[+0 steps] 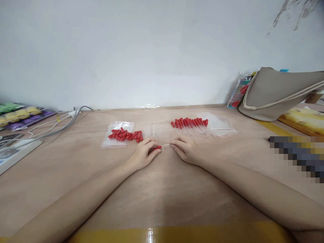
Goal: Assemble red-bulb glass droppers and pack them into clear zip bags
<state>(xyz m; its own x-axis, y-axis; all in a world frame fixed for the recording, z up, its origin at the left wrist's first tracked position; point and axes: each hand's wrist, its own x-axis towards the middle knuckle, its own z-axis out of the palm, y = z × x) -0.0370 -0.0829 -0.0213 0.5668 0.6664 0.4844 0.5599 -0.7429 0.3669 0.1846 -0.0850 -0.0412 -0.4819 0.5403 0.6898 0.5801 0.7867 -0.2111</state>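
My left hand [145, 153] is closed on a red rubber dropper bulb [157, 147], whose end points to the right. Facing it, my right hand [184, 148] pinches a clear glass dropper tube [166, 145]; a small gap parts tube and bulb. Loose red bulbs [124, 134] lie heaped on clear plastic bags [107, 140] beyond my left hand. Bare glass tubes [158, 131] lie in a row beyond both hands. Past my right hand is a row of droppers with red bulbs [188, 122] fitted on their glass tubes.
More clear bags [222, 126] lie right of the droppers. Cables [73, 118], a white power strip [20, 153] and yellow and purple packs [27, 114] are at left. At right are a grey-beige bag [273, 91] and a pixelated dark object [298, 157]. A wall [152, 50] stands behind.
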